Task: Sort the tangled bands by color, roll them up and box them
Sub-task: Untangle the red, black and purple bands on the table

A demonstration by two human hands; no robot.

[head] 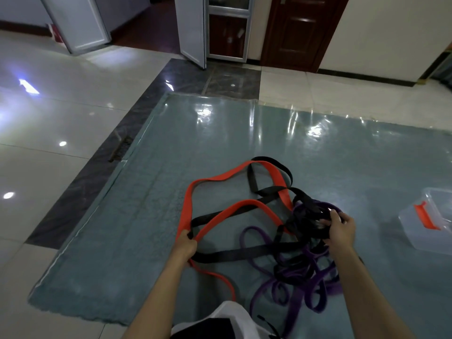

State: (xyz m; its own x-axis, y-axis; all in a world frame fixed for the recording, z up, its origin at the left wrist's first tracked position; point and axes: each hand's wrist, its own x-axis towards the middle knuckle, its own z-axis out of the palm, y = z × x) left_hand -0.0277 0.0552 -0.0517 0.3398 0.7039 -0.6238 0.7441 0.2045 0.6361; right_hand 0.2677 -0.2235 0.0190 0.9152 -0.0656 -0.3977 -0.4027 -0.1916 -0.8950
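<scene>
Left hand: I saw my left hand [187, 243] stretched out at 7 o'clock of the tangle, fingers curled tight round the red band [210, 178].
Right hand: my right hand [340, 230] reached in at 3 o'clock, fingers clutching a knot of black bands [303, 216] and purple bands [315, 294].
Count: two hands, one red band I could trace, one clear box [430, 226]; black and purple too knotted to count.
Bands: flat, wide straps, red looping out toward 11 o'clock, all piled mid-mat on the teal mat [146, 216].
Box: at 3 o'clock, apart from the pile, red latch showing.
</scene>
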